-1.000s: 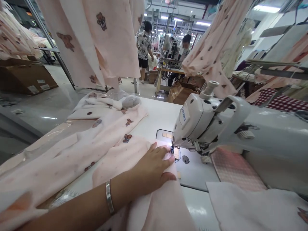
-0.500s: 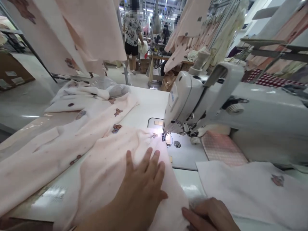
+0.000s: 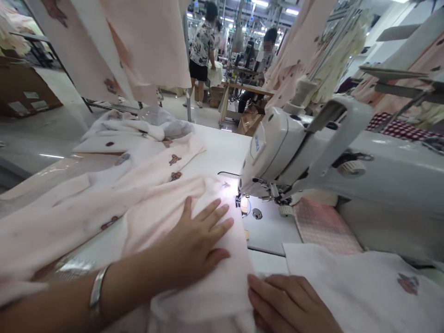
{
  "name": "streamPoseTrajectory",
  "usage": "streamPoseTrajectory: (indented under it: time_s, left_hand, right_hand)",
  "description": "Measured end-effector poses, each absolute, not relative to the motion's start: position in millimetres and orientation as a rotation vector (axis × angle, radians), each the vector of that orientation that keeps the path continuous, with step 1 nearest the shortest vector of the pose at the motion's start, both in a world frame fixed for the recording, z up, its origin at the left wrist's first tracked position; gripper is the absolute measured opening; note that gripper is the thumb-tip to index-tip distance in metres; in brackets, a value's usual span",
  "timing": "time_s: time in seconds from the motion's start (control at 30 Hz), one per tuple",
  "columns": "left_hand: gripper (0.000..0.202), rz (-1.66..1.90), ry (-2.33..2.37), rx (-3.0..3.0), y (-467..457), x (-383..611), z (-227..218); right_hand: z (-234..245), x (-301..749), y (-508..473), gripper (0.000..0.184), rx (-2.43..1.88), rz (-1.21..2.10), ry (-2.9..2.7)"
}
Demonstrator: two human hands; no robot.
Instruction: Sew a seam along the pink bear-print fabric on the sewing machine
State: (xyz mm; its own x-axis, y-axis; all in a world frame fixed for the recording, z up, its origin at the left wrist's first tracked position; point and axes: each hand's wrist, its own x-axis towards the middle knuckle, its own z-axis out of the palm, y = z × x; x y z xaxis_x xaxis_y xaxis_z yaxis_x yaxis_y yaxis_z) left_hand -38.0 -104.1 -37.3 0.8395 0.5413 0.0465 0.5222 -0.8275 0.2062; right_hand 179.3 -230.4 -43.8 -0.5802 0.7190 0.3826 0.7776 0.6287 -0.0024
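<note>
Pink fabric (image 3: pixel 194 203) with little bear prints is lying across the white table (image 3: pixel 222 148), its right edge running up to the needle of the sewing machine (image 3: pixel 294 152). I'd say doing this well means keeping that edge flat and straight while it's feeding, so pressing down evenly, no bunching.

Going left to right: the left hand (image 3: pixel 192 245) is resting palm-down on the cloth, all 5 fingers spread wide, gripping nothing. The right hand (image 3: pixel 291 305) is sitting at the near edge, fingers loosely curled, touching the fabric's corner; can't tell if it's actually pinching it. A white piece (image 3: pixel 364 277) is lying just beside it.
</note>
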Motion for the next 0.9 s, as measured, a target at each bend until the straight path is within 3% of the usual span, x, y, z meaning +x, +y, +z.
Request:
streamPoseTrajectory:
  time_s: [0.37,0.57,0.67,0.8,0.9]
  left_hand:
    - [0.054,0.221,0.445,2.956,17.5,-25.1,-38.4]
    - [0.048,0.248,0.385,3.117,66.9,-14.0,-36.3]
    - [0.047,0.294,0.553,3.143,51.3,-15.8,-41.9]
    - [0.058,0.411,1.044,3.000,-37.6,-27.7,-48.5]
    - [0.054,0.380,1.067,2.930,-85.5,-30.1,-42.7]
  right_hand:
    - [-42.1,177.2,-146.2,0.022,-1.256,-0.078,-2.396]
    - [-52.9,184.5,-127.4,0.024,-1.301,-0.208,-2.466]
    - [-43.8,179.9,-133.3,0.023,-1.318,-0.134,-2.399]
    - [-35.7,173.7,-163.1,0.030,-1.309,-0.040,-2.433]
    - [-47.2,172.8,-195.1,0.031,-1.317,-0.054,-2.483]
